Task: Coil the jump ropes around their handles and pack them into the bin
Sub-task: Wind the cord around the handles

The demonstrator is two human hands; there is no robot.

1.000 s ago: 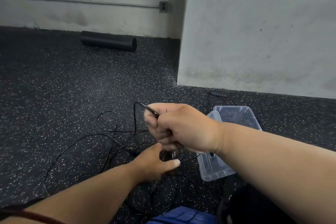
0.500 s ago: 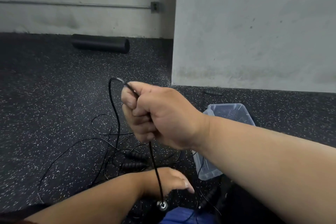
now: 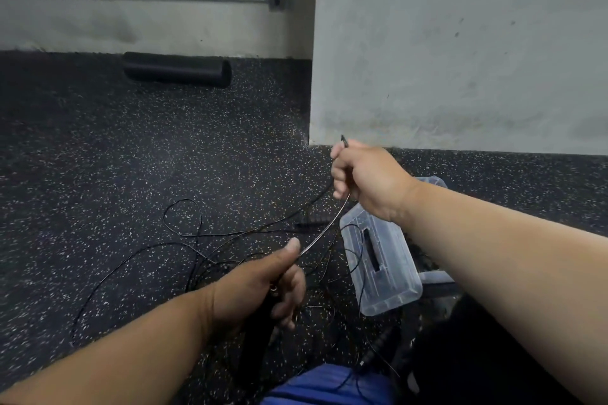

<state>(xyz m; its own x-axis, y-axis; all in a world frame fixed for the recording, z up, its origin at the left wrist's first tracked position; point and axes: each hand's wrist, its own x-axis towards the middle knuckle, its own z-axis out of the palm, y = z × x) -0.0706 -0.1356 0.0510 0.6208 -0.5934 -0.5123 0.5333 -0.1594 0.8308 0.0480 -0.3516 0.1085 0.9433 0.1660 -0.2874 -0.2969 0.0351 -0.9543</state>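
Note:
My left hand (image 3: 263, 286) grips a black jump rope handle (image 3: 260, 319), thumb up, near the bottom centre. A thin cord (image 3: 324, 228) runs taut from that handle up to my right hand (image 3: 365, 181), which holds it in a fist with the cord's end sticking out above the knuckles. Loose black cords (image 3: 184, 233) lie tangled on the speckled floor to the left. Another black handle (image 3: 311, 222) lies on the floor just left of the clear plastic bin (image 3: 385, 276), which sits under my right forearm.
A black foam roller (image 3: 176, 69) lies by the far wall. A grey wall corner (image 3: 312, 135) stands just beyond my right hand. Something blue (image 3: 329, 385) and another black handle (image 3: 378, 347) lie at the bottom edge near me.
My right hand swung from centre left to the right, toward the bin, pulling the cord taut. My left hand rose and closed around the handle.

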